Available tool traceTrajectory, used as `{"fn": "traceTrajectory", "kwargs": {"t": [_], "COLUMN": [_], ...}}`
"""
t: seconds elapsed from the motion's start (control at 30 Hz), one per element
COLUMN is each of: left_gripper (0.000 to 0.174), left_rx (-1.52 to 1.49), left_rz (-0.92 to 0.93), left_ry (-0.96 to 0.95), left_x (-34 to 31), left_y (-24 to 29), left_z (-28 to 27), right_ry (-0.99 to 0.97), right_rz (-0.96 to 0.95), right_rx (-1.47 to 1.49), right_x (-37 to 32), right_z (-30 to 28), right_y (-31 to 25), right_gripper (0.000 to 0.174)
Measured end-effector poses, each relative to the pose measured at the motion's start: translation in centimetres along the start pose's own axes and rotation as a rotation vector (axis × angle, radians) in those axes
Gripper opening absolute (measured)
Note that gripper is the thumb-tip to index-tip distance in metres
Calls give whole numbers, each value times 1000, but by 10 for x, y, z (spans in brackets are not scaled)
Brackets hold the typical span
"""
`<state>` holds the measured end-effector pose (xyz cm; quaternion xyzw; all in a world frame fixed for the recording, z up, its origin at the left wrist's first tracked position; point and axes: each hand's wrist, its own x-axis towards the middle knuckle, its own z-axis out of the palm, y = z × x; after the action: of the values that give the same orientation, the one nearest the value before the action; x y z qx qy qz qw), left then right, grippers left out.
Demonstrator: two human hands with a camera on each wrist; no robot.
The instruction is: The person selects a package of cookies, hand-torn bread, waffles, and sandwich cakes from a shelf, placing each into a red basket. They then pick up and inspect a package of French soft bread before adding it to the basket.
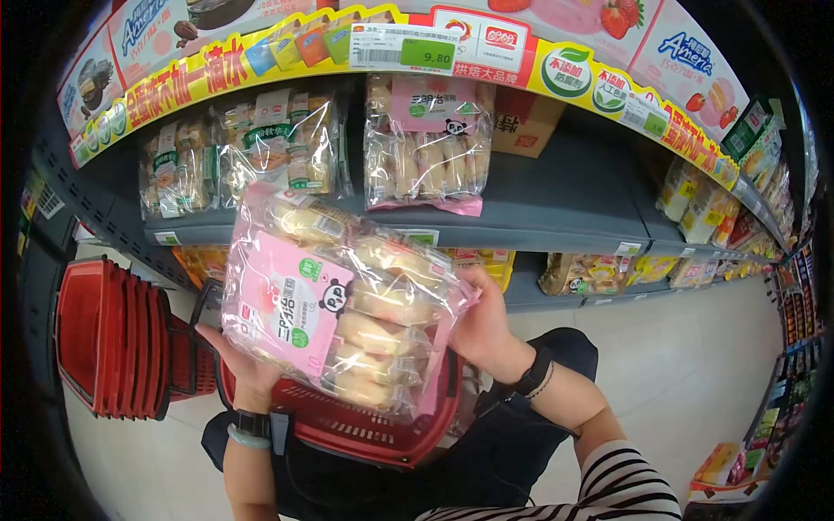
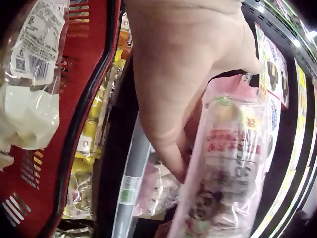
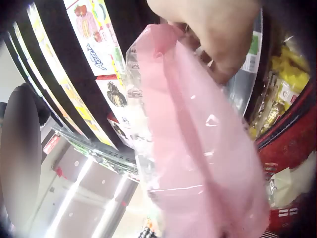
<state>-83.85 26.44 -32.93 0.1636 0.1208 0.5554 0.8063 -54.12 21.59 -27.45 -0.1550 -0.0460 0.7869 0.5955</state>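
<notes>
Snack bag [image 1: 343, 300], pink and clear, packed with small wrapped cakes and marked with a panda label, fills the centre of the head view, tilted so that its top points to the upper left of the frame. The left hand [image 1: 248, 369] takes it from below at its lower left edge, the grip clamped on the bag; in the left wrist view its fingers [image 2: 171, 148] lie curled along the bag's side. The right hand [image 1: 482, 326] holds the opposite edge, right of centre, its grip pinched on the pink seam, which the right wrist view shows close up at the top of the frame. A red basket [image 1: 365, 430] sits just under the bag in the lower middle of the head view. A stack of red baskets [image 1: 113, 334] stands at the left edge. On the grey shelf [image 1: 556, 208] above, a matching pack [image 1: 426, 143] stands upright beneath a green price tag [image 1: 426, 54].
</notes>
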Motion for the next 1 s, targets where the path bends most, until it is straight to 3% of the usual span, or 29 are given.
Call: {"fn": "traceTrajectory", "kwargs": {"t": [0.03,0.07,0.2,0.23,0.27,0.3,0.4,0.5,0.57,0.6,0.67,0.7,0.77,0.83,0.9,0.93,1.0], "left_gripper": [99,97,95,89,82,82,62,60,62,64,71,71,74,73,69,65,64], "left_rx": [-89,-70,70,186,302,299,190,276,344,340,374,374,444,436,517,481,476], "left_rz": [55,33,4,-42,-89,-89,-103,6,34,48,67,70,7,-6,-92,-71,-78], "left_ry": [56,-149,-196,-153,-109,-109,121,125,126,140,191,190,150,134,199,121,148], "left_x": [0,0,-4,-7,-9,-9,-10,-12,-13,-15,-19,-20,-24,-27,-29,-26,-25], "left_y": [1,0,-10,-15,-18,-20,-16,-1,8,11,12,12,10,3,-3,-6,-8], "left_z": [4,1,-5,-14,-20,-18,-10,-8,-16,-18,-16,-15,-16,-24,-31,-27,-27], "right_ry": [203,202,99,53,140,142,161,104,-100,-101,-179,-181,-258,-232,-262,-207,-201], "right_rz": [-88,-88,-138,-115,-118,-118,-70,28,66,68,182,183,92,197,79,139,144], "right_rx": [-82,-85,-83,-28,-17,-20,-79,-89,-74,-74,-276,-277,-668,-637,-1050,-989,-945], "right_x": [2,5,17,19,22,25,30,33,33,32,32,31,30,29,24,22,22], "right_z": [6,5,-10,-13,-14,-13,-12,-19,-11,-7,1,3,4,0,3,4,1], "right_y": [5,7,20,24,28,31,33,34,31,28,21,22,25,27,35,34,35], "right_gripper": [46,46,45,45,45,45,45,44,46,46,50,50,57,61,69,74,73]}}
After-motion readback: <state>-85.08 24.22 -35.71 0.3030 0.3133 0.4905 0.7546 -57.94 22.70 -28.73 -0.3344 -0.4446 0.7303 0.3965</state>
